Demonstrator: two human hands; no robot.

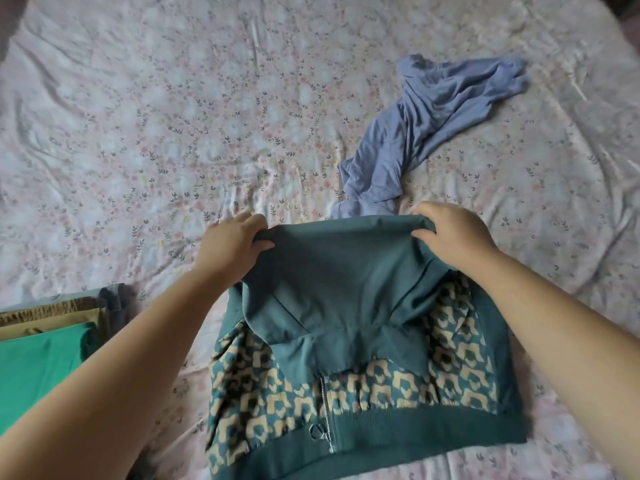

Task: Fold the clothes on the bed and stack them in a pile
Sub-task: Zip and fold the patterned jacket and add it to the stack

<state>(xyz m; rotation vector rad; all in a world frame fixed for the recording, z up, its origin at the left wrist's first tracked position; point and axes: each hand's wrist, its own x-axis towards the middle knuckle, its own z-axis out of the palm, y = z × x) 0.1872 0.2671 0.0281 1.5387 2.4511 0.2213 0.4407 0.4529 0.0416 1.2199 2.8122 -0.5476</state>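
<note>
Pink flowery sheets are covering the bed [173, 116], and a teal jacket [346, 289] with a spotty front and a zipper [325, 410] is lying on it, close to the person. The left hand [228, 247] and the right hand [453, 233] are each pinching one top corner of its plain teal flap, holding that edge up. A crumpled blue shirt [426, 123] is lying just behind. A pile [41, 358] of folded clothes is sitting at the left, green on top.

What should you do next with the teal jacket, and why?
Probably bring the lifted plain edge down toward yourself over the patterned half. The left grip and right grip pinch its two corners, so the teal jacket is ready to fold, then join the folded pile on the left.
</note>
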